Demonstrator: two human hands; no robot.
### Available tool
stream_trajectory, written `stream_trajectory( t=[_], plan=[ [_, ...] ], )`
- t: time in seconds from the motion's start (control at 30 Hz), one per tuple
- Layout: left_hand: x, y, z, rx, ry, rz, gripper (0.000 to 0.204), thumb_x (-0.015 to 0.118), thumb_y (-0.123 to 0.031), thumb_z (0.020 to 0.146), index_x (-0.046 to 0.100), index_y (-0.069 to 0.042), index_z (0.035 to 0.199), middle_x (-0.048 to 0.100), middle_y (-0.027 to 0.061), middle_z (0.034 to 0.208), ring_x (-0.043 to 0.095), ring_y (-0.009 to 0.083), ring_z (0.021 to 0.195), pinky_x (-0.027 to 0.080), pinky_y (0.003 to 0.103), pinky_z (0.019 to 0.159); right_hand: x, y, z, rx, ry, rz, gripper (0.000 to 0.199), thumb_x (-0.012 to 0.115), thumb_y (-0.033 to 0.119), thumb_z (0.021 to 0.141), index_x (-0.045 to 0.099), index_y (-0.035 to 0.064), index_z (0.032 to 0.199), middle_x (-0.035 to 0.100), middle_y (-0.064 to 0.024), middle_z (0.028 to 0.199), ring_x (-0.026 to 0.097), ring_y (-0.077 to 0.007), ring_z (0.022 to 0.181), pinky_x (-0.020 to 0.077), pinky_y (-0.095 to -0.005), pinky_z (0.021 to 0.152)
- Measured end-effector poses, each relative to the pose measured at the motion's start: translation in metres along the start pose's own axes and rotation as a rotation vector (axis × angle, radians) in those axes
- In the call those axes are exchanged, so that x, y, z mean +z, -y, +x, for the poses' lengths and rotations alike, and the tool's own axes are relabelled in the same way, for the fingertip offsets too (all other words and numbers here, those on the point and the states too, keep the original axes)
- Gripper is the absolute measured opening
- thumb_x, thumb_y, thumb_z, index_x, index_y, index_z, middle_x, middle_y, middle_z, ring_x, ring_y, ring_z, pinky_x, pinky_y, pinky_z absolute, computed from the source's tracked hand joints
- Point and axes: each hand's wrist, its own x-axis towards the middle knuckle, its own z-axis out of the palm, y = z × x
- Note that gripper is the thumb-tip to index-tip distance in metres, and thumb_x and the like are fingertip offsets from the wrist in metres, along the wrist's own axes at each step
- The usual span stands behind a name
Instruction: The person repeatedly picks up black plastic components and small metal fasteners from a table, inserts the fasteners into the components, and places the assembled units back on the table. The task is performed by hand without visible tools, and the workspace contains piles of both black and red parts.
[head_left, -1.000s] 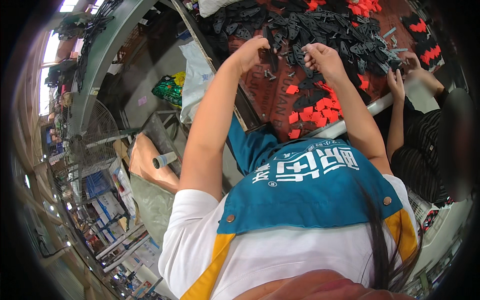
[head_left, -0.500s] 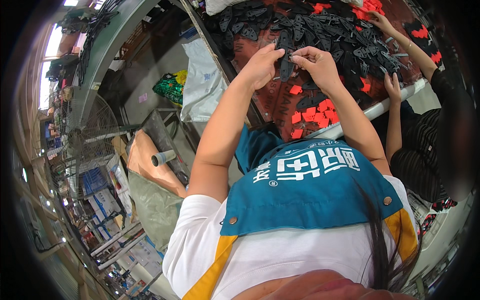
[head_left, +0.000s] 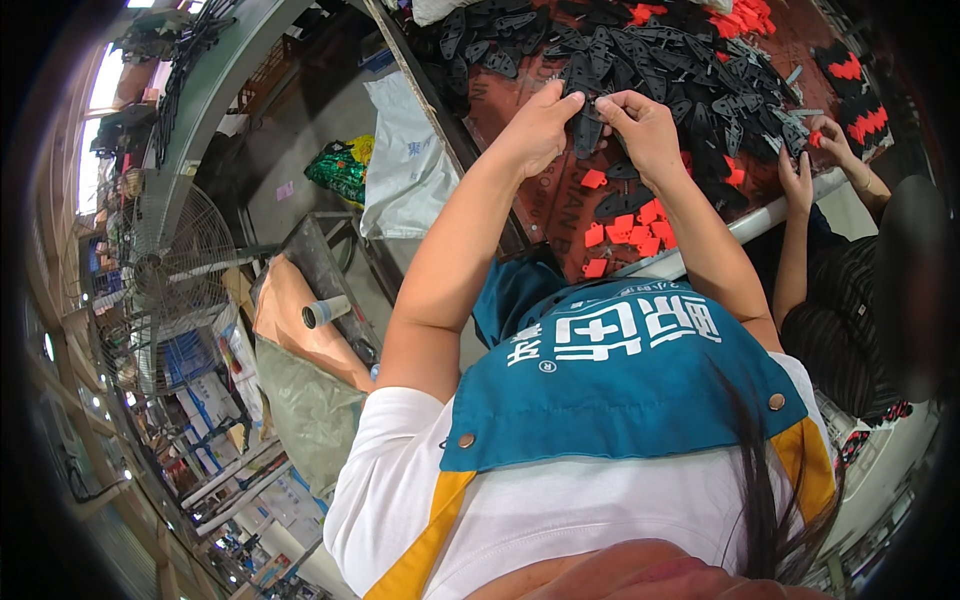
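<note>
While clamped in the grip of the left hand (head_left: 540, 130) above the red desk (head_left: 552, 218), shows as a black, flat, elongated plate (head_left: 588, 140) with a rounded lower end. Sits just beside the right hand (head_left: 644, 137), with fingertips together; cannot tell whether clamped on anything.

Teal apron (head_left: 620, 425) over a white short-sleeved shirt (head_left: 560, 515).
Bold white lettering (head_left: 599, 352) crosses its front; yellow straps (head_left: 425, 535) join at round metallic snaps (head_left: 466, 440); left hand (head_left: 536, 130) and right hand (head_left: 645, 135) are bare.
</note>
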Motion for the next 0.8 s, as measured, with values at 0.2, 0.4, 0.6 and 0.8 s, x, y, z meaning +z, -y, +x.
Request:
stream_trajectory(
  t=[0.2,0.4,0.6,0.8],
  plan=[
    [-0.013,0.004,0.024,-0.247,-0.125,0.378,0.035,0.047,-0.028,0.094,0.044,0.0,0.116,0.055,0.0094,0.107,0.054,0.0172,0.099,0.045,0.028,0.08,-0.017,-0.026,0.022,-0.007,-0.078,-0.071,0.016,0.064,0.015,0.085,0.065,-0.0015,0.086,0.062,-0.0013,0.076,0.053,-0.0065,0.068,0.0422,-0.0207,0.062],
    [-0.113,0.019,0.106,-0.013,-0.13,1.636,0.06,0.067,-0.028,0.076,0.044,-0.005,0.126,0.052,0.0244,0.117,0.052,0.0337,0.109,0.043,0.041,0.09,-0.081,-0.045,0.073,-0.124,-0.46,-0.102,0.024,0.064,0.017,0.085,0.063,-0.0042,0.097,0.064,-0.0055,0.087,0.057,-0.0094,0.078,0.045,-0.022,0.072],
    [-0.171,0.021,0.145,-0.341,-0.385,1.625,0.063,0.059,-0.048,0.079,0.041,-0.016,0.13,0.036,0.0265,0.132,0.045,0.0437,0.115,0.04,0.046,0.095,-0.096,-0.051,0.067,-0.408,-0.732,-0.802,0.042,0.068,0.026,0.079,0.056,0.0012,0.111,0.054,-0.0132,0.104,0.057,-0.0222,0.09,0.0457,-0.0316,0.079],
    [-0.163,0.026,0.144,-0.458,-0.454,1.671,0.059,0.057,-0.049,0.08,0.048,-0.012,0.124,0.041,0.0275,0.129,0.048,0.0403,0.113,0.046,0.045,0.087,-0.049,-0.061,0.067,-0.776,-0.189,-0.915,0.01,0.066,0.009,0.071,0.064,0.0108,0.08,0.057,-0.0033,0.083,0.053,-0.0241,0.082,0.045,-0.0342,0.072]
  ],
)
